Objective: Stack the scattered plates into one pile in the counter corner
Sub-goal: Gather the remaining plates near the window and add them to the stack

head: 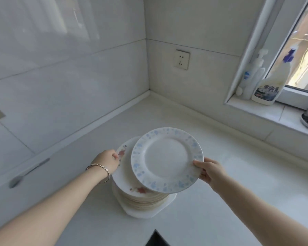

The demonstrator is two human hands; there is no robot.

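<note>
Open surface [167, 112] lay between the plate pile [144, 197] at lower centre and the wall corner [147, 68] above it, and again at right. The left hand [107, 160] gripped the pile's left rim; the right hand [210, 170] held a blue-rimmed plate [167, 158] over its top. A utensil [28, 173] lay at left; bottles [263, 86] crowded the upper-right sill [267, 110].

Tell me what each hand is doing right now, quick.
Left hand: grips the rim of the red-flowered plate atop the pile.
Right hand: pinches the blue-speckled plate by its rim.
</note>
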